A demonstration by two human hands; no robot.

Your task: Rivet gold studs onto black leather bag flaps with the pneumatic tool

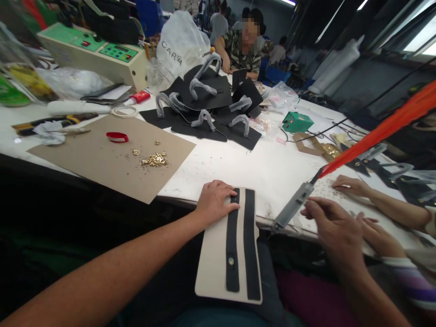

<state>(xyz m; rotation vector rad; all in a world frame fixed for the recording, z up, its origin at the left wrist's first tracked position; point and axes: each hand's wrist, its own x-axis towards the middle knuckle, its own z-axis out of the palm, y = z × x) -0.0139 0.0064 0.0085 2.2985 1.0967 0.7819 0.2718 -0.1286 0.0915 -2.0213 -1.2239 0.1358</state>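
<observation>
The pale panel (pixel 211 268) sits at the near edge of the bench (pixel 211 168), two black strips (pixel 252 245) along it. One strip already carries a metal fitting (pixel 231 261) low down; its upper end is partly under the left hand (pixel 214 202), fingers resting there, grip unclear. A heap of gold-coloured rings (pixel 156 160) lies unused. The right hand (pixel 335 229) bunches its fingers beside a hanging tool (pixel 294 204); I can't tell whether they hold anything.
</observation>
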